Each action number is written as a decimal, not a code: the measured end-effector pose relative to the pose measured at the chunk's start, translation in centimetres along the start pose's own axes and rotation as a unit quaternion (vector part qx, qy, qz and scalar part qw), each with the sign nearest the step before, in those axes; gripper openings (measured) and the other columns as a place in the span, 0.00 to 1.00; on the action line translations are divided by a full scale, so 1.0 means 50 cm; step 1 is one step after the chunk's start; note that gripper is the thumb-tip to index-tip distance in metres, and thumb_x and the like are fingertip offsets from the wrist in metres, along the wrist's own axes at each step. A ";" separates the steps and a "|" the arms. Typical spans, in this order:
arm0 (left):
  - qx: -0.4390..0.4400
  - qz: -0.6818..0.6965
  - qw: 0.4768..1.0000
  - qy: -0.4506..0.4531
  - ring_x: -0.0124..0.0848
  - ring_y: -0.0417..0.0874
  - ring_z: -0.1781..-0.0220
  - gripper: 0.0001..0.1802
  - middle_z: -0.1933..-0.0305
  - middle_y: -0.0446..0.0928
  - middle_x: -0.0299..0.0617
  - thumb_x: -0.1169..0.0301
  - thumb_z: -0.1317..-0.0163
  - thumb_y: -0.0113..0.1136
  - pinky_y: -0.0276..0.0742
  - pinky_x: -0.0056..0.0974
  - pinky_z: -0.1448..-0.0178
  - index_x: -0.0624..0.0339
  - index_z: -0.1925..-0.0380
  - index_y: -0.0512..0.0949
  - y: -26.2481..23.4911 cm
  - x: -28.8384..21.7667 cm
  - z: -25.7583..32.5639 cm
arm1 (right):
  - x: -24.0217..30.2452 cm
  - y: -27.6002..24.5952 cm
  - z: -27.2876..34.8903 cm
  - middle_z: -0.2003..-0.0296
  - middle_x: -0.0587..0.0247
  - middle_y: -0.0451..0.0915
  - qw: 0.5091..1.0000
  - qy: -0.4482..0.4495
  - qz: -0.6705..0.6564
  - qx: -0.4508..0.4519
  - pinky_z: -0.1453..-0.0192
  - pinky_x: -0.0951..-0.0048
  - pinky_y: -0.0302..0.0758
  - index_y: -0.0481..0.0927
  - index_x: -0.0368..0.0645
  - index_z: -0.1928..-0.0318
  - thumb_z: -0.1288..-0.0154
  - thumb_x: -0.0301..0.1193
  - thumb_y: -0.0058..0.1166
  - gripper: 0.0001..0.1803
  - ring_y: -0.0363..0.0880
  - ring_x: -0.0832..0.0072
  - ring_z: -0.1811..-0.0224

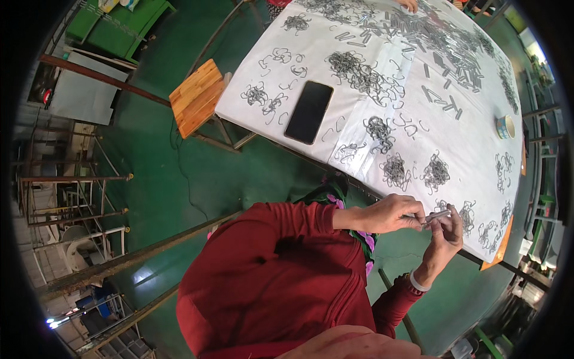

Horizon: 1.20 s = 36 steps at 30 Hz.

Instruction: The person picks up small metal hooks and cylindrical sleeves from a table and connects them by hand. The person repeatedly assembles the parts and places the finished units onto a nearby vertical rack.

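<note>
My left hand (pixel 391 213) and my right hand (pixel 447 232) meet just off the near edge of a white-covered table (pixel 335 128). Together they pinch a small grey metal tube (pixel 437 215), the left fingertips on one end and the right fingers around the other. A pale bracelet sits on my right wrist. The nearest clusters of bent wire hooks (pixel 436 173) lie on the table right above my hands. More hook piles (pixel 359 69) are spread over the cloth, and several short metal tubes (pixel 442 42) lie at the far side.
A black phone (pixel 309 112) lies flat near the table's left edge. A small roll of tape (pixel 505 126) stands on the right. A wooden stool (pixel 198 96) sits left of the table on green floor. Another person's hand (pixel 409 5) shows at the far edge. Metal racks (pixel 72 197) stand left.
</note>
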<state>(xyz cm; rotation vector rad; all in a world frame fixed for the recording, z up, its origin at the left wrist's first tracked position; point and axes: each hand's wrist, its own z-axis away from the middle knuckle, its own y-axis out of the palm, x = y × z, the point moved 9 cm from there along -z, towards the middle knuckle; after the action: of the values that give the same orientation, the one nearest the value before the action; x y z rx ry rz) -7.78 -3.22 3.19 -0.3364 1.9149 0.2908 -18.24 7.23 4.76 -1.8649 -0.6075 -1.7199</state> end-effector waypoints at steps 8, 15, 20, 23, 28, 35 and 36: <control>-0.012 -0.082 0.996 0.033 0.35 0.78 0.62 0.10 0.67 0.77 0.40 0.73 0.48 0.64 0.72 0.38 0.58 0.62 0.68 0.74 0.007 -0.032 0.004 | 0.048 -0.010 0.057 0.72 0.59 0.79 0.987 -0.094 -0.050 -0.119 0.64 0.77 0.73 0.74 0.31 0.57 0.47 0.12 0.54 0.15 0.75 0.77 0.72; -0.092 -0.138 0.986 0.019 0.37 0.77 0.55 0.18 0.57 0.76 0.42 0.70 0.51 0.68 0.72 0.38 0.50 0.61 0.60 0.75 -0.135 0.010 -0.029 | 0.033 0.009 0.057 0.72 0.55 0.78 0.984 -0.111 -0.082 -0.108 0.67 0.76 0.73 0.73 0.31 0.59 0.47 0.12 0.54 0.13 0.75 0.74 0.72; -0.265 -0.493 0.818 -0.134 0.48 0.80 0.67 0.16 0.73 0.78 0.53 0.58 0.46 0.62 0.74 0.49 0.63 0.62 0.77 0.79 -0.498 0.134 -0.119 | 0.035 0.015 0.057 0.73 0.55 0.78 0.989 -0.093 -0.065 -0.093 0.67 0.76 0.74 0.73 0.31 0.60 0.49 0.12 0.54 0.13 0.76 0.74 0.73; -0.202 -0.553 0.763 -0.267 0.50 0.81 0.62 0.18 0.67 0.79 0.57 0.59 0.51 0.66 0.75 0.49 0.58 0.65 0.73 0.81 -0.560 0.203 -0.163 | 0.035 0.017 0.058 0.73 0.55 0.78 0.989 -0.084 -0.077 -0.099 0.67 0.76 0.74 0.74 0.31 0.61 0.49 0.12 0.54 0.13 0.76 0.74 0.73; -0.187 -0.567 0.742 -0.304 0.49 0.80 0.58 0.11 0.65 0.79 0.55 0.68 0.51 0.61 0.75 0.48 0.53 0.62 0.70 0.82 -0.584 0.242 -0.168 | 0.037 0.031 0.054 0.74 0.56 0.76 0.990 -0.067 -0.074 -0.101 0.68 0.77 0.72 0.73 0.31 0.63 0.48 0.12 0.52 0.11 0.74 0.74 0.73; -0.241 -0.515 0.793 -0.217 0.44 0.82 0.64 0.10 0.68 0.81 0.48 0.65 0.52 0.65 0.75 0.43 0.58 0.59 0.71 0.83 -0.606 0.142 -0.157 | 0.038 0.027 0.063 0.73 0.59 0.78 0.993 -0.049 -0.059 -0.085 0.67 0.80 0.72 0.74 0.31 0.65 0.49 0.12 0.54 0.09 0.75 0.77 0.73; -0.244 -0.493 0.809 -0.206 0.42 0.82 0.65 0.11 0.68 0.82 0.47 0.66 0.51 0.65 0.76 0.41 0.59 0.60 0.71 0.83 -0.603 0.128 -0.158 | 0.035 0.025 0.066 0.72 0.59 0.78 0.993 -0.046 -0.066 -0.082 0.67 0.81 0.73 0.75 0.31 0.65 0.49 0.11 0.55 0.10 0.76 0.78 0.73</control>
<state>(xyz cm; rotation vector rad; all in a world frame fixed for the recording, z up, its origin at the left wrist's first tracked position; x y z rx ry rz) -5.74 -34.68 -1.25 -1.4250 1.0056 0.1221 -14.76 8.39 6.23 -2.0690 -0.6557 -1.8231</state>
